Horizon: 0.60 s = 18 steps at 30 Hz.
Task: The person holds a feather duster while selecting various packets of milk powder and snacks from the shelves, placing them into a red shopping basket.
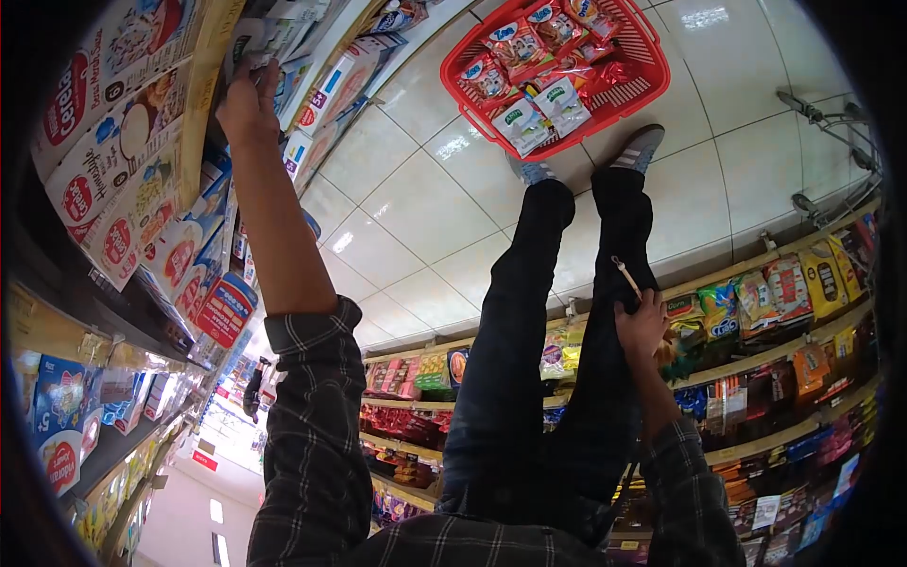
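My right grip (642,326) is closed around a thin, pale stick (624,274) that pokes out past my fingers in front of my trouser leg. A fuzzy brown-and-green tuft (671,354) shows just beside that hand; I can't tell whether it joins the stick. My left grip (248,102) is up at the shelf on my left, fingers bent against glossy, pale packs (260,40); whether they pinch one, I can't tell.

On the floor (425,189), shiny cream tiles with dark joints, a red plastic basket (661,71) with slotted walls sits just beyond my shoes (638,149). It holds crinkled red packets (515,47) and, nearest me, flatter white packs (565,106). A metal frame on castors (831,132) stands off to the right. This is a shop aisle: smooth card boxes stack up on my left, and soft, shiny bags (784,288) fill curved-looking shelves on my right.

The big panels (123,132) at left read "Cerelac" and "Homestyle"; a blue box (61,406) lower down says "Vidoran" and "5+". The red packets seem to say "Zee".
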Tool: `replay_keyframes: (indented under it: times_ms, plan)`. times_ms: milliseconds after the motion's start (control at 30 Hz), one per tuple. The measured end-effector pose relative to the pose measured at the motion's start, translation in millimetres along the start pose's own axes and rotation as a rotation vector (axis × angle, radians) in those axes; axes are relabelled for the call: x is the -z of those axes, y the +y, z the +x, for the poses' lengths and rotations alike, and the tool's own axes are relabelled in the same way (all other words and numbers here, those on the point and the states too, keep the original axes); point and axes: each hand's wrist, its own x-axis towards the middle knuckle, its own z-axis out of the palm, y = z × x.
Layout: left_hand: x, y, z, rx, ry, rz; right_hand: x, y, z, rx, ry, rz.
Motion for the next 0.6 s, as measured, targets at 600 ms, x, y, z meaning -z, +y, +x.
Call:
replay_keyframes:
  times_ms: [600]
  plan:
    - [9.1,-1.5,4.4,0.144,-0.315,0.069,2.7,5.2,6.4,-0.005,-0.033,0.025]
